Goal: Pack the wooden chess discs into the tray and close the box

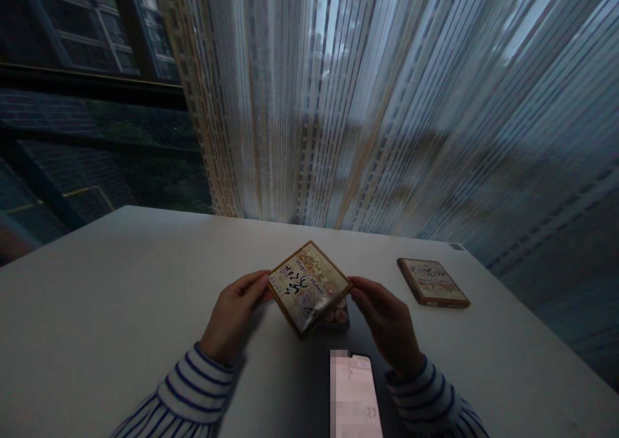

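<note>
A square box lid point(308, 288) with gold edges, dark brush characters and "Chinese chess" printing is held tilted, one corner toward the window. My left hand point(236, 312) pinches its left corner between thumb and fingers. At the opposite corner, the fingers of my right hand point(387, 322) are closed on the lid. Partly covered by it is a box point(342, 325) on the table, where a few round chess pieces point(340, 313) show at the right side. The rest of that box is hidden under the lid.
A second flat box point(432, 282) with similar printing lies at the right on the white table point(145, 309). Close to me, between my forearms, is a phone point(355, 393) with its screen lit. A striped sheer curtain point(290, 102) hangs behind the table's far edge.
</note>
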The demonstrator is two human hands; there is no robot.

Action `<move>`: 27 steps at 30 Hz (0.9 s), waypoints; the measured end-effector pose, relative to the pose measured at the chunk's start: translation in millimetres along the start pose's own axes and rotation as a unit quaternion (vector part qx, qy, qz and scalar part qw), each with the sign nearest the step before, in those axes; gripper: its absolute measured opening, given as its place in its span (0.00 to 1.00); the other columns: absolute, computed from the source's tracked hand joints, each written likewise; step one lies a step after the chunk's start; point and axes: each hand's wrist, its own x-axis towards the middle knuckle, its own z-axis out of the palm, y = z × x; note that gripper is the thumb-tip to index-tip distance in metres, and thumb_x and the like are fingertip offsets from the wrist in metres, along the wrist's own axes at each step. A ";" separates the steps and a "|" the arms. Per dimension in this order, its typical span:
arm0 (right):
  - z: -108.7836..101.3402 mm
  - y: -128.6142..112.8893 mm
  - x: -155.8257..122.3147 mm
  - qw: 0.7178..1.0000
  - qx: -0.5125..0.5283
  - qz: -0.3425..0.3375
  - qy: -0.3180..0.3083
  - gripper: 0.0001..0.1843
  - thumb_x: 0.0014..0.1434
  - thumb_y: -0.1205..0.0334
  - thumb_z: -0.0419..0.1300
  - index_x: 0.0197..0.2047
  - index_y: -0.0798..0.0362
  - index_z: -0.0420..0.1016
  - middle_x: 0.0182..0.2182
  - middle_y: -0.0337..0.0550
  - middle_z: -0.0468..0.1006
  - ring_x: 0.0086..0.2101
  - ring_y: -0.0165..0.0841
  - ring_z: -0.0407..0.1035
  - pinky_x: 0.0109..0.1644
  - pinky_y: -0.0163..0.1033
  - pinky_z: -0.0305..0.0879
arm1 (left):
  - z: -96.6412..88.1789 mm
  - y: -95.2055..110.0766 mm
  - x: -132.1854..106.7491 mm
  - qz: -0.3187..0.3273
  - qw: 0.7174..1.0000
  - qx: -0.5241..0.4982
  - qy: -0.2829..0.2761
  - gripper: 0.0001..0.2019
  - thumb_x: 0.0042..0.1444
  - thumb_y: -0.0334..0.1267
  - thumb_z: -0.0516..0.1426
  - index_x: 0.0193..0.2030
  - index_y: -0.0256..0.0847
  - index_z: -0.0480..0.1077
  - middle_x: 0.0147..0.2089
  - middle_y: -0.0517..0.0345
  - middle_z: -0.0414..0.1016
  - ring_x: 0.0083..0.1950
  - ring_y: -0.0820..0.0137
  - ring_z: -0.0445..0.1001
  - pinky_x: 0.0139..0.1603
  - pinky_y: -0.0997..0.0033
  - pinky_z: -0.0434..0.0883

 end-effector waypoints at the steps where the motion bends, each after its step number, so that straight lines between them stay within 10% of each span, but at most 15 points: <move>1: 0.2 -0.8 0.5 1.000 0.009 0.010 -0.003 0.11 0.52 0.58 0.59 0.39 0.51 0.75 0.37 0.44 0.79 0.38 0.35 0.73 0.43 0.41 0.72 | -0.4 -0.1 0.4 0.008 1.000 0.005 0.004 0.19 0.43 0.44 0.63 0.39 0.33 0.73 0.41 0.48 0.77 0.43 0.62 0.74 0.52 0.59 0.67; 11: 1.0 -2.1 2.0 0.985 0.087 0.116 -0.093 0.15 0.47 0.55 0.63 0.38 0.54 0.74 0.35 0.45 0.79 0.35 0.35 0.74 0.40 0.42 0.72 | 2.1 5.8 -3.5 0.054 0.998 0.030 0.008 0.18 0.42 0.45 0.63 0.38 0.34 0.74 0.40 0.49 0.78 0.43 0.62 0.74 0.49 0.64 0.69; 27: 2.5 0.7 3.2 0.957 0.194 0.204 0.066 0.18 0.43 0.54 0.66 0.37 0.55 0.74 0.35 0.46 0.79 0.32 0.35 0.73 0.36 0.42 0.73 | 15.9 -2.7 -12.6 -0.015 0.997 0.016 -0.071 0.23 0.38 0.41 0.65 0.43 0.36 0.71 0.43 0.47 0.77 0.43 0.61 0.75 0.48 0.59 0.70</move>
